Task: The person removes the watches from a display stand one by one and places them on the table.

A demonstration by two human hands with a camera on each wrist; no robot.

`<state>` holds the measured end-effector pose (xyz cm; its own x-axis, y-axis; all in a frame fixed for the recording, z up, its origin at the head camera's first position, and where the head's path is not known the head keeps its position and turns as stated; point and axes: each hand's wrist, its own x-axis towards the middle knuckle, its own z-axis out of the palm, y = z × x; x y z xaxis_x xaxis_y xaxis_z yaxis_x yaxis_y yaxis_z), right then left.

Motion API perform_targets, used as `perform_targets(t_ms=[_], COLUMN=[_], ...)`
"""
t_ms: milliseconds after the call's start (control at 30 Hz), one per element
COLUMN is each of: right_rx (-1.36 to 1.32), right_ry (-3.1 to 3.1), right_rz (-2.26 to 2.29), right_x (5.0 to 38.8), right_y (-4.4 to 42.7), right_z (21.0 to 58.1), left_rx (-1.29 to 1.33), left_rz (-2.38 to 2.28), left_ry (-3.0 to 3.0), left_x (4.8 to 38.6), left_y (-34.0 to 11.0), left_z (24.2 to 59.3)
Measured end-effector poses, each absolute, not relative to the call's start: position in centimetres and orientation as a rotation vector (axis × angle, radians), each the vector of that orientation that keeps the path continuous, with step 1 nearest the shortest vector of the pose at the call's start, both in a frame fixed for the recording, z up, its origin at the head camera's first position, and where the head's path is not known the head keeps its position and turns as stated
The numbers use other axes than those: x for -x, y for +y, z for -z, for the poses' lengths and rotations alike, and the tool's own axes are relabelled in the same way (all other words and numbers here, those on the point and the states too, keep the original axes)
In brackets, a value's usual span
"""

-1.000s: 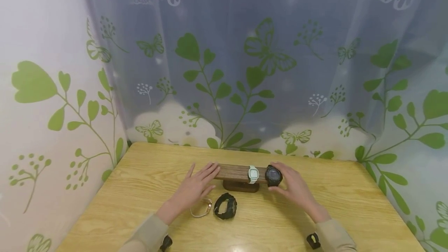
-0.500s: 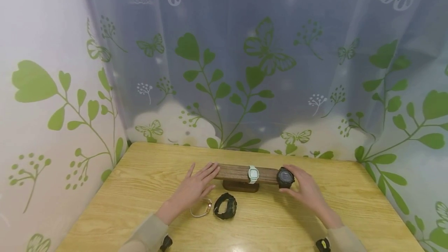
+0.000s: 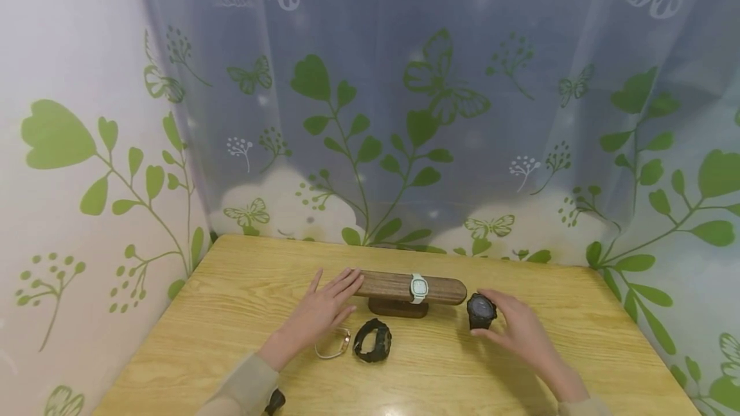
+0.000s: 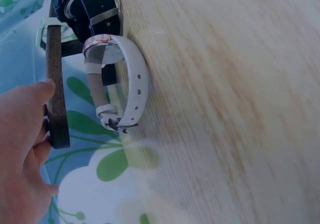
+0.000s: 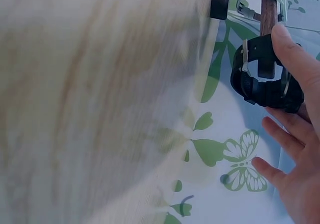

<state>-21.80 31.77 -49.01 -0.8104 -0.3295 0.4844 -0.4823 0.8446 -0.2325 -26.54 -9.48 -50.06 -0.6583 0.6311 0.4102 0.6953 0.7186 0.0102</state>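
My right hand (image 3: 523, 332) pinches a black watch (image 3: 481, 311) between thumb and fingers, just off the right end of the wooden display bar (image 3: 384, 285). In the right wrist view the buckled strap of the black watch (image 5: 261, 90) hangs as a loop below my thumb. A mint-green watch (image 3: 419, 287) sits around the bar right of its middle. My left hand (image 3: 315, 313) rests on the bar's left end with fingers spread; the left wrist view shows its thumb against the bar (image 4: 57, 94).
On the wooden table (image 3: 231, 300), in front of the stand, lie a second black watch (image 3: 372, 341) and a white-strapped watch (image 3: 345, 341). Patterned curtains (image 3: 370, 114) surround the table's back and sides.
My right hand has slid the black watch rightward along the bar, off its end, and slightly toward the front. My left hand has stayed on the bar.
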Motion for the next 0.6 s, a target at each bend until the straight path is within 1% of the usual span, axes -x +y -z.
perform_targets(t_ms=[300, 600], right_rx=[-0.652, -0.698], right_ry=[-2.582, -2.644], right_rz=[-0.469, -0.464], right_x=[20.4, 19.6], right_y=[31.3, 29.9], right_z=[49.2, 49.4], left_rx=[1.032, 1.027], left_rz=[0.239, 0.224], left_ry=[-2.559, -2.559], left_x=[26.5, 26.5], left_y=[-9.5, -9.5], left_z=[50.0, 50.0])
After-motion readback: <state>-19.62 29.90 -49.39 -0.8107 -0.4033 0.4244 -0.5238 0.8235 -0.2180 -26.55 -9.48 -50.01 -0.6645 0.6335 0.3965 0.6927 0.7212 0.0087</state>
